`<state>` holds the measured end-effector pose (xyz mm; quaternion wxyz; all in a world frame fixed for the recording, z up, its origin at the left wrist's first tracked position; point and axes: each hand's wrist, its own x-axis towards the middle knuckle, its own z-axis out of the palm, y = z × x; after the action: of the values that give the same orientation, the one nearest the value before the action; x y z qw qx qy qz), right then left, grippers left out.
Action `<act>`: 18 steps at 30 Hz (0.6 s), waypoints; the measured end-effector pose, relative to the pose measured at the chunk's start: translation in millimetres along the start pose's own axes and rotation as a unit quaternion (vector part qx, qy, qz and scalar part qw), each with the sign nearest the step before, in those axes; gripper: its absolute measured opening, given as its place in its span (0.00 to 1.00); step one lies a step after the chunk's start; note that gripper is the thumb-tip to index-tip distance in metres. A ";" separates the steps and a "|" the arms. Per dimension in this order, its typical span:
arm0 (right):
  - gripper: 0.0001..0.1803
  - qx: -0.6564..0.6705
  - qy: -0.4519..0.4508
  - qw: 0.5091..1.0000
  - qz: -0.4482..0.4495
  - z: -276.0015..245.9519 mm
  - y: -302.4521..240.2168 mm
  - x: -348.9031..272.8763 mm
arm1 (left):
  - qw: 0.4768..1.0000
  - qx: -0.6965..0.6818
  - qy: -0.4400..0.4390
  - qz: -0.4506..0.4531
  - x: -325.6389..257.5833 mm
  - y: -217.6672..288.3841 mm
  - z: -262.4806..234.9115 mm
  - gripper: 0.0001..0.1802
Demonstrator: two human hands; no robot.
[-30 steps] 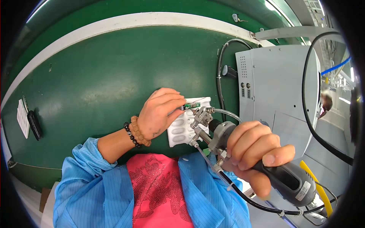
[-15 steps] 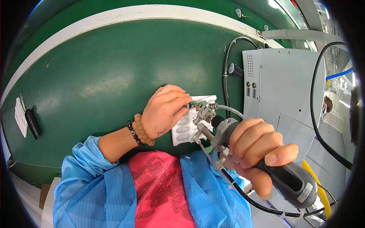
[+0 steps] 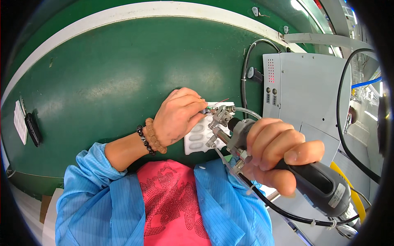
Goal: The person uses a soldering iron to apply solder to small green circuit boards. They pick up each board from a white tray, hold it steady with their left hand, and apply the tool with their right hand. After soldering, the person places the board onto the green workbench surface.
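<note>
1. Two flaps of your blue jacket (image 3: 90, 201) frame a pink top (image 3: 174, 201), on the near side of the white tray (image 3: 199, 137).
2. Your right hand (image 3: 273, 149), raised to the near right of the tray, is clenched around the handle of a grey-and-black hand tool (image 3: 314, 180).
3. A black hose (image 3: 283, 209) runs below that tool, also to the tray's near right.
4. The tool's metal head (image 3: 222, 116) sits over the right part of the tray; a clear tube (image 3: 248, 111) leads rightward from it.
5. Your left hand (image 3: 176, 115), just left of the tray, has thumb and fingertips pinched on a small green part (image 3: 209, 109).
6. That part is at the tray's far end, close to the metal head; you cannot tell whether the two touch. A thin red wire (image 3: 222, 101) slants up just beside it.
7. Well left of the tray, a black case (image 3: 33, 129) lies beside a white sheet (image 3: 19, 123) on the green table (image 3: 115, 61).
8. Right of the tray stands a grey machine (image 3: 312, 82), red lights showing in its grille.
9. Beyond the tray, a white rail (image 3: 172, 9) curves across.
</note>
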<state>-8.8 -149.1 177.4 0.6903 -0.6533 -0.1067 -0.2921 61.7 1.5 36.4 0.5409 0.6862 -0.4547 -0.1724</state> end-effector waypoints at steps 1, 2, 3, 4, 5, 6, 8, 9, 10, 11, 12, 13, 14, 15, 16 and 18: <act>0.26 -0.012 0.004 1.000 -0.016 0.5 -3.5 -1.4 | 1.000 0.000 -0.002 0.005 -0.4 1.1 1.0 0.18; 0.26 -0.018 0.004 0.999 -0.033 1.0 -3.4 -2.2 | 1.000 0.006 0.002 0.009 -1.7 -0.3 1.4 0.18; 0.25 -0.030 0.000 0.998 -0.054 0.6 -9.5 -3.2 | 1.000 0.008 0.005 0.012 -3.2 -1.8 2.5 0.18; 0.25 -0.042 -0.003 0.996 -0.076 0.3 -17.3 -4.8 | 1.000 0.010 0.008 0.015 -4.9 -3.5 4.1 0.18; 0.26 -0.033 0.017 0.996 -0.078 -0.9 -26.0 -5.1 | 1.000 0.013 0.009 0.013 -5.6 -5.4 4.7 0.18; 0.26 -0.027 0.035 0.996 -0.080 -0.1 -41.6 -4.5 | 1.000 0.018 0.010 0.009 -6.5 -4.3 4.1 0.17; 0.26 -0.025 0.056 0.995 -0.083 -3.6 -65.4 -8.7 | 1.000 0.024 0.007 0.009 -7.0 -2.6 2.1 0.17; 0.26 -0.029 0.059 0.994 -0.084 -6.6 -75.9 -11.9 | 1.000 0.022 0.008 0.013 -6.0 -1.9 2.1 0.17; 0.26 -0.032 0.062 0.994 -0.084 -9.7 -83.5 -14.2 | 1.000 0.021 0.009 0.017 -5.0 -1.3 2.3 0.17; 0.27 -0.032 0.054 0.994 -0.087 -13.5 -87.4 -18.3 | 0.999 0.024 0.012 0.021 -4.3 0.3 2.9 0.16; 0.27 -0.035 0.060 0.994 -0.087 -14.1 -89.5 -22.2 | 1.000 0.017 0.019 0.018 -3.5 3.8 3.3 0.16; 0.26 -0.037 0.066 0.993 -0.087 -13.8 -91.1 -25.8 | 1.000 0.011 0.025 0.014 -2.9 8.6 3.2 0.16; 0.26 -0.043 0.081 0.991 -0.094 -10.6 -91.7 -30.4 | 1.000 0.007 0.022 0.018 -0.6 10.9 -1.5 0.16; 0.25 -0.031 0.072 0.992 -0.101 -12.9 -90.5 -33.7 | 1.000 -0.005 0.015 0.009 2.8 13.9 -8.8 0.16; 0.25 -0.026 0.071 0.991 -0.111 -12.6 -83.8 -34.9 | 1.000 -0.017 0.008 0.000 5.4 18.7 -16.4 0.15; 0.24 -0.042 0.065 0.991 -0.110 -13.3 -84.9 -40.3 | 1.000 0.010 0.011 -0.023 15.1 17.4 -33.5 0.13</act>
<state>-90.6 -149.3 225.7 0.6313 -0.6459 -0.1201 -0.4121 86.4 8.8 67.8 0.5352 0.7034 -0.4348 -0.1726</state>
